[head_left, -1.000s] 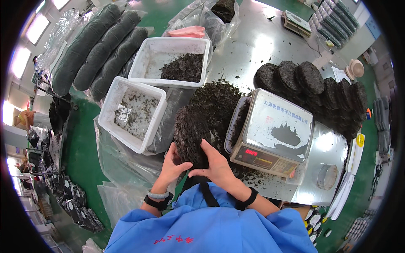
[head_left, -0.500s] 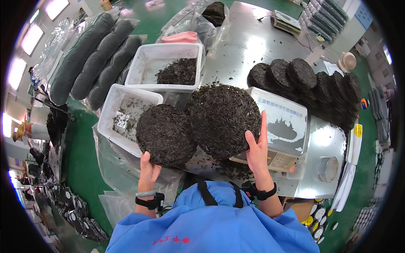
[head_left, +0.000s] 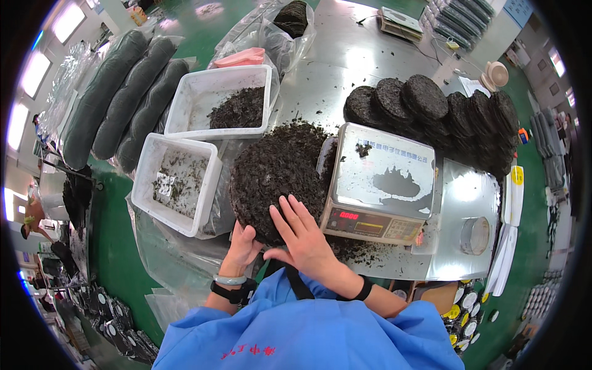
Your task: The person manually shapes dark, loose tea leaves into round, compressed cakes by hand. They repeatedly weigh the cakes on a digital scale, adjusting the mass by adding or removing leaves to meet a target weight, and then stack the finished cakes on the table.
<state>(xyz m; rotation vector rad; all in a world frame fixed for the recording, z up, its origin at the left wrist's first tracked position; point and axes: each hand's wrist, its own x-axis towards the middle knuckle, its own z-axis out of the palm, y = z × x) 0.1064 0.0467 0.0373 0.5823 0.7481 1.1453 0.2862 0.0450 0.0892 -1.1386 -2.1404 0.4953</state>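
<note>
A round, dark dried seaweed cake (head_left: 268, 179) is tilted in front of me, beside the scale. My left hand (head_left: 242, 248) grips its near lower edge, thumb in front and the other fingers largely hidden. My right hand (head_left: 302, 240) lies flat over the cake's lower right part, fingers stretched out. Loose dark seaweed (head_left: 302, 132) shows just behind the cake. To the right stands an electronic scale (head_left: 394, 179) with a silvery plate, which bears a few crumbs and a grey patch. Whether a second cake lies under the first, I cannot tell.
Two white tubs (head_left: 213, 209) (head_left: 266, 111) with seaweed scraps stand to the left. Long dark bagged rolls (head_left: 108, 98) lie beyond them. Stacked seaweed cakes (head_left: 425, 98) fill the table's right back. A round clear container (head_left: 475, 236) sits near the right edge.
The two cakes held side by side now show as one, further left. My right hand has swung left from the far cake's edge onto its face. More of the scale is uncovered.
</note>
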